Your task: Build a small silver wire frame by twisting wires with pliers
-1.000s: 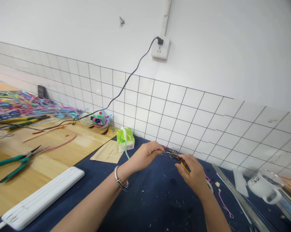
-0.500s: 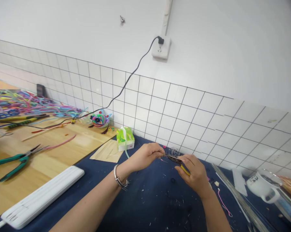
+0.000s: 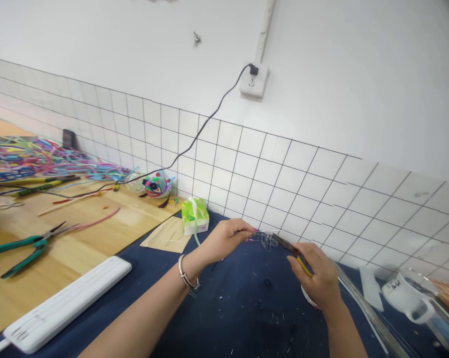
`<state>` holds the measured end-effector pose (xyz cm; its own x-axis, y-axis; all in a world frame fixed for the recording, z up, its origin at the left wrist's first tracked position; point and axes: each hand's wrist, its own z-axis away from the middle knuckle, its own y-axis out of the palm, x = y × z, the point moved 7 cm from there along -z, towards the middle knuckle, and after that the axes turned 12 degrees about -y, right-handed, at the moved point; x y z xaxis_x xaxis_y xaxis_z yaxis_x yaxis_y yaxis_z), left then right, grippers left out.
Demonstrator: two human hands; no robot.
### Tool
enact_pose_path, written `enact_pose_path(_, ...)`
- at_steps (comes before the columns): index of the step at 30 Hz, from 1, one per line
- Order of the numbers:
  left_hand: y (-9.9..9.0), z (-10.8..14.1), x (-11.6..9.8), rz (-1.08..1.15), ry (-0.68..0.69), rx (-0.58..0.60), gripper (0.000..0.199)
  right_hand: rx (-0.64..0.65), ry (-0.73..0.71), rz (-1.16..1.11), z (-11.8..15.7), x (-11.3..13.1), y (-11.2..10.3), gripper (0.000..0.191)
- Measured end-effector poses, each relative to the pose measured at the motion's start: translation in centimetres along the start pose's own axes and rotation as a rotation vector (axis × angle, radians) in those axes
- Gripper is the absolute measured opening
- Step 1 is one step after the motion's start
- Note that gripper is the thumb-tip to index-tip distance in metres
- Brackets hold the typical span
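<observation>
My left hand is closed in a pinch, with a thin wire sticking out to the right from the fingertips. A silver bracelet circles that wrist. In my right hand is a pair of pliers with yellow handles and dark jaws pointing left toward my left hand. Behind the jaw tips lies a loose tangle of fine wire; whether the jaws touch the wire cannot be made out.
Green-handled pliers and a white power strip lie at left. A green tissue pack stands near the wall. Colourful strips are heaped behind. At right are a bundle of wires and a white mug.
My right hand has moved right with the pliers, drawing the jaws away from my left fingertips. My left hand stays in nearly the same place, still pinching.
</observation>
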<state>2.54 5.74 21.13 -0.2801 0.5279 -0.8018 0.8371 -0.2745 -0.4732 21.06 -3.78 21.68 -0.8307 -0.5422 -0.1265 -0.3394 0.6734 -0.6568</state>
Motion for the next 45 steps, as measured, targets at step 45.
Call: enact_pose_path(45,1.1,0.4,-0.3,-0.093,0.007,-0.084,0.018,0.076,-0.081,0.224,-0.7,2.7,1.9,0.025)
